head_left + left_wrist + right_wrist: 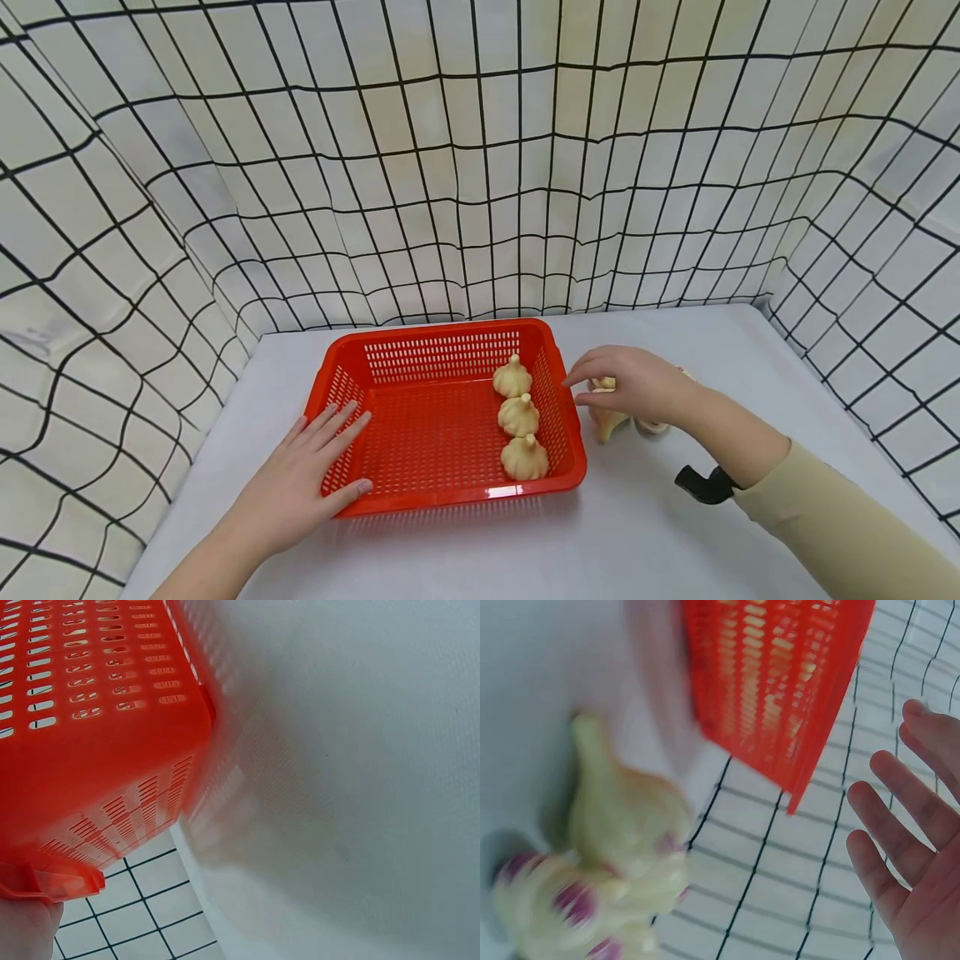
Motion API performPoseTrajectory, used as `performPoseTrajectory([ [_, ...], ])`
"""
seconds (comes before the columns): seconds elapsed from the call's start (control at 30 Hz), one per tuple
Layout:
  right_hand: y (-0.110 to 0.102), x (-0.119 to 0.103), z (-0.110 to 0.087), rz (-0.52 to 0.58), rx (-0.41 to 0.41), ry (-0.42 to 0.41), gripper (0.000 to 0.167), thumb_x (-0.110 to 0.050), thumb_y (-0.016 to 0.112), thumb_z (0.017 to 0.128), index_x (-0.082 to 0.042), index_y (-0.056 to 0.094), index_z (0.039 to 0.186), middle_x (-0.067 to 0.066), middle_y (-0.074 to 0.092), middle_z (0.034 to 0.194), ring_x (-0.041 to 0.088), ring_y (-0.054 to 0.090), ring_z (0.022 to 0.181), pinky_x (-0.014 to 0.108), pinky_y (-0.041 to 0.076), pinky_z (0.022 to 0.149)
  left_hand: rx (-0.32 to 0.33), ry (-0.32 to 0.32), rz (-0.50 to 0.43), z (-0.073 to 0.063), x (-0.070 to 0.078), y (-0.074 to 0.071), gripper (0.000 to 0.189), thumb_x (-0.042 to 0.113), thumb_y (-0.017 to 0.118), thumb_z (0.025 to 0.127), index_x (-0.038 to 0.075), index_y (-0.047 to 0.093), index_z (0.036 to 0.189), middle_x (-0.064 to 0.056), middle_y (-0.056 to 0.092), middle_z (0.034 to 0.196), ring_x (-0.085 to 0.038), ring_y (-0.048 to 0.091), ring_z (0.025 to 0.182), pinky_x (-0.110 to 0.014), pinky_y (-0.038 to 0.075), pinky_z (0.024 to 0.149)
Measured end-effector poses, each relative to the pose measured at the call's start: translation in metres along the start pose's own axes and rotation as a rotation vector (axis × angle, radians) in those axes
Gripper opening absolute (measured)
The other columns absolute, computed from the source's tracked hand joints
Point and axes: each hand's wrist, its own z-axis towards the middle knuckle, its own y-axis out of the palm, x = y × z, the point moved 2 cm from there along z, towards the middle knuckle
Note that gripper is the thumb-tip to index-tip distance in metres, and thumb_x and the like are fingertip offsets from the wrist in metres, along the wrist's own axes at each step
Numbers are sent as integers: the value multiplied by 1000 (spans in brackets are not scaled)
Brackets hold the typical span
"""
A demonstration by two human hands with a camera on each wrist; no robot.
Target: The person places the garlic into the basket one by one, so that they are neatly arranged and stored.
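Observation:
A red plastic basket (435, 433) with slotted walls stands on the white table. Three garlic bulbs (519, 415) sit in a row along its right inner side. My left hand (296, 483) lies over the basket's left front rim, its fingers spread and straight; the left wrist view catches only a bit of that hand (26, 930) beside the rim. Just right of the basket, my right hand (637, 385) hovers over loose garlic bulbs (607, 423), partly hiding them. In the right wrist view its fingers (904, 810) are apart and hold nothing, with purple-streaked garlic (630, 825) close by.
Black grid netting (487, 167) over white sheeting encloses the table's back and both sides. White tabletop (480, 558) extends in front of the basket. A black curved piece (705, 485) sticks out at the right wrist, beside the beige sleeve (832, 517).

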Motion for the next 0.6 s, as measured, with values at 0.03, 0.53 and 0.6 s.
performPoseTrajectory([
  [0.03, 0, 4, -3, 4, 3, 14, 27, -30, 76, 88, -28, 75, 115, -12, 67, 114, 15, 61, 110, 43, 53, 92, 0, -1, 0, 0, 0, 0, 84, 61, 64, 87, 26, 31, 157, -8, 29, 161, -38, 22, 147, -28, -17, 115],
  [0.53, 1, 60, -44, 10, 9, 194, 31, -26, 76, 88, -17, 73, 118, 6, 65, 126, 35, 55, 123, 55, 47, 99, 2, 0, 3, -1, 1, -1, 84, 62, 63, 87, 25, 32, 157, -8, 29, 161, -37, 23, 147, -37, -10, 120],
  [0.6, 1, 64, -48, 8, 5, 222, 33, -25, 76, 88, -15, 72, 119, 9, 64, 127, 36, 54, 124, 55, 47, 99, 3, 1, 3, -1, 1, 0, 84, 62, 63, 87, 25, 32, 157, -8, 29, 161, -37, 23, 147, -38, -10, 120],
])
